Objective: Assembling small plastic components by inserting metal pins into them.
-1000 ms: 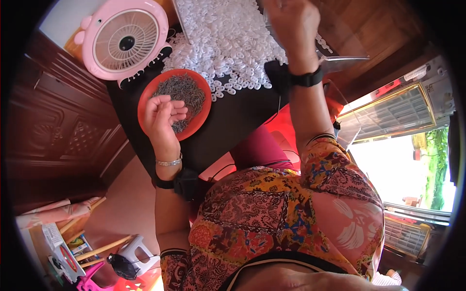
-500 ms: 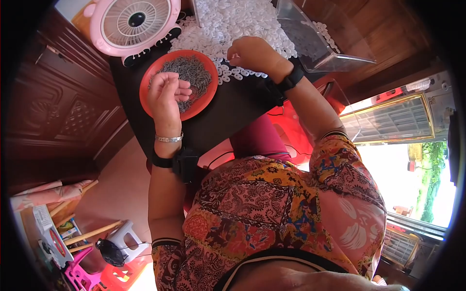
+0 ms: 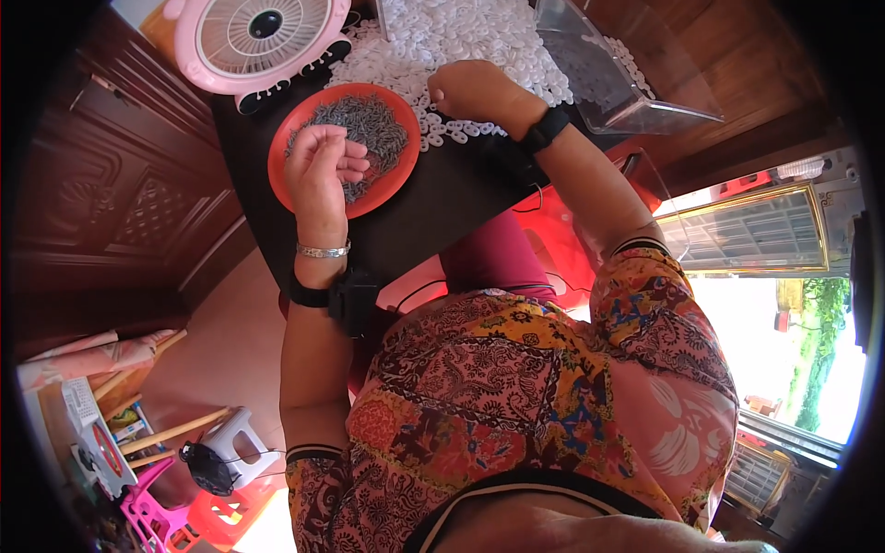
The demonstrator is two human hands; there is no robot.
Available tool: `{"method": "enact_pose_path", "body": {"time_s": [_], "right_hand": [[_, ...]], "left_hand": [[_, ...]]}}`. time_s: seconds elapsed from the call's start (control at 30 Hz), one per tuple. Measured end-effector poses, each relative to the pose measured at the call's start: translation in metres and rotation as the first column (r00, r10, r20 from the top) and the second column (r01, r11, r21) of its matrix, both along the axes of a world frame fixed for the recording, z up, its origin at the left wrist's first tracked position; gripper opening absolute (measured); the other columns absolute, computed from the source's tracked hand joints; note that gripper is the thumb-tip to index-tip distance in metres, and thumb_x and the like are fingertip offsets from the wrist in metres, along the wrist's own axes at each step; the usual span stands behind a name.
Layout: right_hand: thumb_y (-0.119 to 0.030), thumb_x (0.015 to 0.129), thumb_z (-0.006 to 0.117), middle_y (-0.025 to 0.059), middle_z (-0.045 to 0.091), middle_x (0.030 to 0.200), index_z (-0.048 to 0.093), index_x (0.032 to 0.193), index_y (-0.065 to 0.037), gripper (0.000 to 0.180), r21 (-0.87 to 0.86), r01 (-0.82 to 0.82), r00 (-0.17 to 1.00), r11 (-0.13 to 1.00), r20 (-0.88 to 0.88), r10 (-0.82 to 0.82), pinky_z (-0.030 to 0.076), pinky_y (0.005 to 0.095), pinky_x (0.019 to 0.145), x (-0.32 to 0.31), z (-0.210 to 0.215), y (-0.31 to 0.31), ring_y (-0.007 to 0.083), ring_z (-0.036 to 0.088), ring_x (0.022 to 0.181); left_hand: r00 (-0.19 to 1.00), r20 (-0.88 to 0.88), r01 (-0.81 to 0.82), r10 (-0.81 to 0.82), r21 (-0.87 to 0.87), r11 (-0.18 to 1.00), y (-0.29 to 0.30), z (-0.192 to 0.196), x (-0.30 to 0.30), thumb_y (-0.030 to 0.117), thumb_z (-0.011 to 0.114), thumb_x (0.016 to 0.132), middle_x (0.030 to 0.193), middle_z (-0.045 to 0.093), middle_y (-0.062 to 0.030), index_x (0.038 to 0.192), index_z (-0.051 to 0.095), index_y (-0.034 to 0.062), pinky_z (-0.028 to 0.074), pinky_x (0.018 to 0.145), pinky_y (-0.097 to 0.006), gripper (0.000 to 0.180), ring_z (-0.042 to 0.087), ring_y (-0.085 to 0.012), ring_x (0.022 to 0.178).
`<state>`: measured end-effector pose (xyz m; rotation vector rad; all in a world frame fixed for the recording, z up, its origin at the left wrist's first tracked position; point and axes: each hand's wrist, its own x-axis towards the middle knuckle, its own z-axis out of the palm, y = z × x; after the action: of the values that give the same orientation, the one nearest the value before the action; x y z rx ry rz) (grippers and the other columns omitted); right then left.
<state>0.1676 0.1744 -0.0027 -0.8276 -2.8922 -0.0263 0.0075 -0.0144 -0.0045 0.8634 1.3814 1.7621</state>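
My left hand (image 3: pixel 321 175) hovers over a round orange-red plate (image 3: pixel 279 180) piled with small dark grey screw-like pieces (image 3: pixel 367 129). Its fingers are loosely curled and apart, and nothing shows between them. My right hand (image 3: pixel 475 94) is at the near edge of a heap of small white oval plastic pieces (image 3: pixel 461 37), each with holes in it. The fingers of this hand are bent and closed together; whatever they hold, if anything, is hidden.
A pink fan (image 3: pixel 267 37) stands at the back left of the black table (image 3: pixel 424 217). Right of the heap, a clear plastic box (image 3: pixel 636 115) lies with some white pieces in it. A dark carved wooden panel (image 3: pixel 120 184) rises on the left.
The whole view has shifted slightly. My right hand has moved a little and its fingers are turned further down over the white pieces. My left hand stays over the plate.
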Motion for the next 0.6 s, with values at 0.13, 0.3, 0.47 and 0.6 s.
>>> {"method": "enact_pose_path", "body": {"time_s": [0.13,0.3,0.47,0.6], "right_hand": [[-0.010,0.069,0.056,0.0159,0.066,0.079,0.067,0.076,-0.004,0.015,-0.117,-0.011,0.999,0.993,0.045,0.016,0.050,0.0444,0.067,-0.006,0.008,0.007,0.0346,0.064,0.080],[-0.012,0.067,0.059,0.0154,0.066,0.079,0.067,0.077,-0.005,0.015,-0.122,-0.076,0.986,0.990,0.139,0.093,0.050,0.0420,0.067,-0.010,0.016,0.008,0.0345,0.063,0.079],[-0.015,0.068,0.062,0.0117,0.064,0.074,0.063,0.079,-0.007,0.013,-0.302,-0.119,0.987,0.946,-0.136,0.081,0.048,0.0381,0.064,-0.007,0.004,0.010,0.0306,0.062,0.072],[-0.017,0.070,0.063,0.0088,0.062,0.069,0.061,0.079,-0.007,0.013,-0.269,-0.232,0.941,0.935,-0.304,0.146,0.048,0.0350,0.060,-0.022,0.003,-0.006,0.0267,0.061,0.065]], "left_hand": [[1.000,-0.001,-0.009,0.009,-0.013,1.000,0.001,0.001,-0.001,0.014,0.049,0.090,0.078,0.064,-0.0100,0.095,0.057,0.0025,0.046,0.059,-0.024,0.015,0.060,-0.0148,0.064],[0.999,0.022,-0.035,0.036,-0.017,0.999,0.000,0.001,-0.007,0.014,0.049,0.090,0.079,0.064,-0.0103,0.097,0.056,0.0026,0.046,0.059,-0.024,0.016,0.061,-0.0153,0.065],[0.999,0.037,-0.028,0.030,-0.043,0.999,-0.001,0.002,-0.005,0.015,0.049,0.090,0.080,0.064,-0.0101,0.097,0.056,0.0021,0.046,0.060,-0.024,0.017,0.061,-0.0155,0.065],[0.998,0.049,-0.029,0.030,-0.022,0.999,0.001,0.001,-0.004,0.014,0.051,0.089,0.076,0.064,-0.0099,0.093,0.056,0.0032,0.046,0.055,-0.024,0.012,0.059,-0.0146,0.060]]}}
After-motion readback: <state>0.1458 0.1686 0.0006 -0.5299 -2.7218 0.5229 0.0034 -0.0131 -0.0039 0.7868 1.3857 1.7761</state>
